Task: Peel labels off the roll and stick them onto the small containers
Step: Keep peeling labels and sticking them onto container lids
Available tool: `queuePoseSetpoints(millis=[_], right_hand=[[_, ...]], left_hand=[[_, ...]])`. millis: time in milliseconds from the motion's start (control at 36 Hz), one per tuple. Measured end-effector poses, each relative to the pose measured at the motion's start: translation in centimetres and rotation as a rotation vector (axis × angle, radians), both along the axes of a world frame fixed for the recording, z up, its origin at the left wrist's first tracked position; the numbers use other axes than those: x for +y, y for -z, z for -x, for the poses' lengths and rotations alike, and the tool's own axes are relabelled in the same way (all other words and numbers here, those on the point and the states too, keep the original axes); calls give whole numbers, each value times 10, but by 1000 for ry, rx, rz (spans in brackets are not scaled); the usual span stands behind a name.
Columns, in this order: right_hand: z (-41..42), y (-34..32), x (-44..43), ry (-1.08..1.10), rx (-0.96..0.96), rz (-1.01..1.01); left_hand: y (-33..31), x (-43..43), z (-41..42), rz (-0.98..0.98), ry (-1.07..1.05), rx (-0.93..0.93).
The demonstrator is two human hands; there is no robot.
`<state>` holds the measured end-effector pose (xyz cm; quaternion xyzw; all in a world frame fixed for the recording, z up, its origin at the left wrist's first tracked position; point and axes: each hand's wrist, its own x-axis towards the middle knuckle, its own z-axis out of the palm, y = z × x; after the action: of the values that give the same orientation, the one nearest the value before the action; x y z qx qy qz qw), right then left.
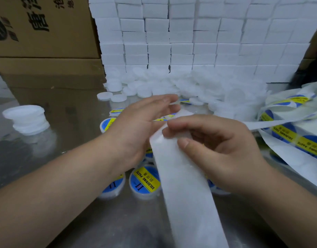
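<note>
A white backing strip (182, 176) is pinched near its top by the right hand (220, 145); the left hand (141, 126) is held there with fingers nearly straight, and whether a label is caught cannot be told. Labelled containers (145, 181) are seen beneath the strip, blank containers (172, 83) beyond it. A label is best lifted slowly by one edge.
</note>
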<state>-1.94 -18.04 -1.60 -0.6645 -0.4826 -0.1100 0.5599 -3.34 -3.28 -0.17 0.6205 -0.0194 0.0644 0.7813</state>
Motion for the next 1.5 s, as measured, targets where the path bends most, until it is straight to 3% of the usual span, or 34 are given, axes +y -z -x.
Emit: queuePoseSetpoints(millis=[139,250,417,528,722,806,889,1000,1111,1278,1389,1500], right_hand=[[-3,-3,2,122,-136,-44],[-6,-5,-1,144,-101,-77],[1,-2,1,65,10,-77],[4,-4,1,16,147,-164],[6,-3,2,54,225,-243],[-3,-5,-1,218,250,-345],[-18,-8,-4,358,411,-292],[-26,-3,1,318,594,-120],[-22,-3,2,196,628,-216],[-17,-7,-3,164,410,-323],[-13,-5,2,6,320,-279],[-9,2,2,12,233,-128]], left_hand=[[2,-1,-3,-183,-171,-2],[0,2,-3,-234,-91,74],[-3,-1,1,78,146,110],[-7,4,0,261,115,79],[-8,-2,0,311,-3,45],[-9,-5,1,281,-45,-40],[-11,-7,6,153,0,-127],[-3,-8,9,-65,71,-224],[0,-11,11,-294,102,-274],[4,-9,11,-492,128,-169],[-3,-5,6,-422,-136,-150],[-13,14,-7,-332,-396,-106]])
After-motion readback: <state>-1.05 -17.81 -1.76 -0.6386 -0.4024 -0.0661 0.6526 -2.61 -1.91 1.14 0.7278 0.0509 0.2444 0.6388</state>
